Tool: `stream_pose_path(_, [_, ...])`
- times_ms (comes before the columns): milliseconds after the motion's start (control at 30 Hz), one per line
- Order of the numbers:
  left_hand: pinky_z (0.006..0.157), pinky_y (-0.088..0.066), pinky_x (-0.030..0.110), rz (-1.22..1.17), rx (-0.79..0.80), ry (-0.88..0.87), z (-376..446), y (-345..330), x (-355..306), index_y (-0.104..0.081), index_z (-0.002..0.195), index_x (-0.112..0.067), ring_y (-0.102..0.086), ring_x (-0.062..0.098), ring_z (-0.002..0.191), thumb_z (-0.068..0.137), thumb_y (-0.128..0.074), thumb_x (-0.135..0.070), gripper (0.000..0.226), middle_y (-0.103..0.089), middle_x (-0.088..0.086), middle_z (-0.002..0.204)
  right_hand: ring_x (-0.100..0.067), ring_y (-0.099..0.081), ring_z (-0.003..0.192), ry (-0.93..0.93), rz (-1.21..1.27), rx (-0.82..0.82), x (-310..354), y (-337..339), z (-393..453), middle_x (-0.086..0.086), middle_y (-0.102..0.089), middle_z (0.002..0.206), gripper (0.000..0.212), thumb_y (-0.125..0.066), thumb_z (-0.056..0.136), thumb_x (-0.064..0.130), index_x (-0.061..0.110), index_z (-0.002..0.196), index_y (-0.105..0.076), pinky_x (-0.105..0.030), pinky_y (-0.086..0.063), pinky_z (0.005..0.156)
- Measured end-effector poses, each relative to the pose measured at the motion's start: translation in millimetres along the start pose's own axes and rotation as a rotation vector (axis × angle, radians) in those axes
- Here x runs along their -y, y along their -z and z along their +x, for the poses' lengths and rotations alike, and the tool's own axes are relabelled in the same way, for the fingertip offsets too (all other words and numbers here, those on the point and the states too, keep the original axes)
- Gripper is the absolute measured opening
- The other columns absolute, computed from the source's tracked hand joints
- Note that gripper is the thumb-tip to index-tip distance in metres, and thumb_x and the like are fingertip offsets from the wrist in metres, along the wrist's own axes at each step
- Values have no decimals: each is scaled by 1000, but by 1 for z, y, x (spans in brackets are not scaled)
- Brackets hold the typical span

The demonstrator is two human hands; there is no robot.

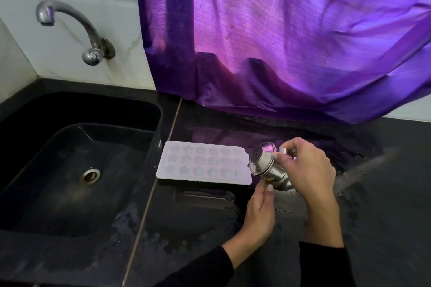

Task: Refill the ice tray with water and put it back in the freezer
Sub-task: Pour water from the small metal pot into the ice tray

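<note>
A pale ice tray [203, 162] with star and flower shaped cells lies flat on the black counter [384, 193], just right of the sink. A steel bottle [268, 166] is held tilted, its capped top pointing toward the tray's right end. My right hand [307, 170] grips the bottle's body from the right, with fingers up at the cap. My left hand [260, 212] is below the bottle, thumb and fingertips touching its underside. I cannot tell whether the cells hold water.
A black sink [149, 109] with a metal drain [89, 176] fills the left. A chrome tap [70, 23] juts from the white tiled wall above it. A purple curtain [279, 35] hangs down to the counter behind the tray. The counter looks wet in patches.
</note>
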State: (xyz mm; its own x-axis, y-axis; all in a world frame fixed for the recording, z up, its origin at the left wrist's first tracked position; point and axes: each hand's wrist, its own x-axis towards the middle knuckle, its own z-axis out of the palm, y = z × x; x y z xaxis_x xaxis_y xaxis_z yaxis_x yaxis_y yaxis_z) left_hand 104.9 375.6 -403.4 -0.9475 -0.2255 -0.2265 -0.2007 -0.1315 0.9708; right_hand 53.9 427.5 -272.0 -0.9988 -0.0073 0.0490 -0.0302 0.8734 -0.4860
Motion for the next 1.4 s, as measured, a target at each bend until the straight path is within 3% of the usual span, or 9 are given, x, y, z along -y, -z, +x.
stream_pose_path(267, [113, -32, 36, 8, 16, 25, -1, 0, 0, -32, 146, -23, -40, 9, 133, 102, -33, -31, 44, -44, -6, 143, -24, -60, 89, 54, -71, -16, 6, -4, -4, 6, -65, 89, 10, -62, 88, 40, 31, 87, -57, -34, -36, 71])
stream_pose_path(533, [114, -30, 40, 23, 35, 58, 1, 2, 3, -32, 147, -22, -36, 12, 137, 97, -33, -45, 55, -41, -3, 148, -26, -60, 92, 69, -87, -24, 8, -5, -6, 5, -65, 93, 10, -61, 89, 39, 30, 88, -56, -34, -34, 72])
stream_pose_path(967, [114, -31, 40, -2, 45, 62, 1, 2, 1, -34, 146, -21, -39, 12, 135, 97, -35, -43, 54, -43, -2, 146, -27, -59, 96, 54, -117, -18, 12, -2, -7, 4, -64, 98, 13, -62, 89, 41, 28, 92, -58, -33, -32, 72])
stream_pose_path(1200, [114, -30, 40, -2, 68, 73, -1, 5, -2, -36, 145, -23, -37, 11, 136, 78, -33, -64, 78, -42, -4, 147, -27, -59, 94, 24, -107, -38, 9, -2, -7, 3, -66, 96, 13, -64, 87, 41, 29, 90, -59, -32, -32, 71])
stream_pose_path(1400, [113, -32, 40, 2, 77, 43, -3, 12, -4, -37, 143, -32, -39, 9, 134, 88, -33, -52, 59, -46, -9, 143, -22, -58, 88, -10, -19, -40, 2, 2, -5, 7, -65, 91, 15, -66, 84, 44, 31, 86, -59, -33, -35, 71])
